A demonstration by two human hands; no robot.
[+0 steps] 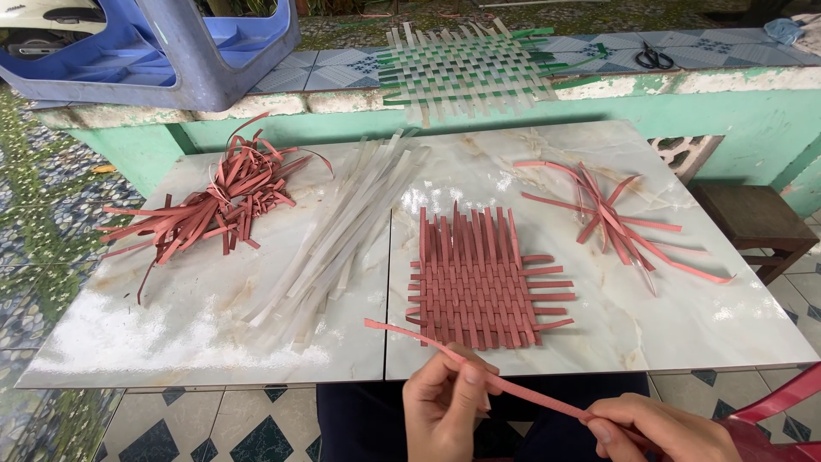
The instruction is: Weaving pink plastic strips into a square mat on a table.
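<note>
Red strip [479, 370] pinched in both hands, long axis running far-left to near-right. Left hand [445, 411] grips mid-length, right hand [658, 432] the near end; the free tip lies just near-left of the woven red mat [479, 278].

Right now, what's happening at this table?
A person holds one red strip in both hands: the left hand pinches it near the middle, the right hand grips its near end. Just beyond, a partly woven red mat lies flat on the marble-look tabletop. A tangled pile of red strips sits at the left, a bundle of whitish strips beside it, and a few loose red strips at the right. A green-and-white woven mat and scissors rest on the ledge behind.
</note>
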